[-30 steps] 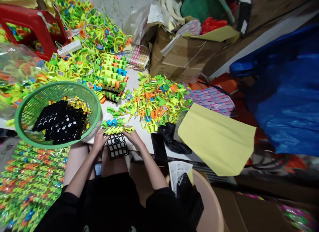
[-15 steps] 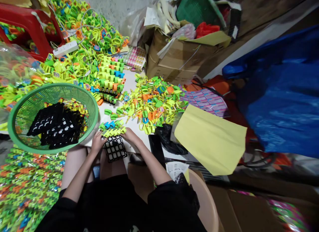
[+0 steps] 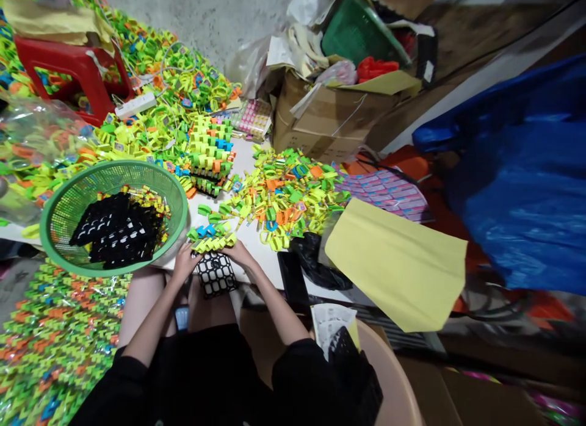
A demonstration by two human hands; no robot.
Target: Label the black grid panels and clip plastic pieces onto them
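Between my hands, at the table's near edge, is a black grid tray [image 3: 216,274] with open cells. Along its far side sit rows of small plastic toy watches [image 3: 213,241], yellow nearest, with blue and green behind. My left hand [image 3: 185,261] is closed around the tray's left edge. At the right end of the yellow row, my right hand [image 3: 238,253] is closed on the tray's edge, its fingertips partly hidden. Just beyond lies a loose heap of similar toys [image 3: 284,197], and a filled stack of trays [image 3: 210,154] stands at its left.
To the left, a green basket [image 3: 49,231] holds black grid trays [image 3: 121,231] and small yellow-red pieces. A black phone-like slab [image 3: 293,276] and yellow card [image 3: 398,264] lie right. Behind are a cardboard box [image 3: 320,124], power strip [image 3: 136,105] and red stool [image 3: 73,63].
The whole view has shifted, so things appear slightly lower and further right. My hands stay on the black tray, and its toy rows look much the same.
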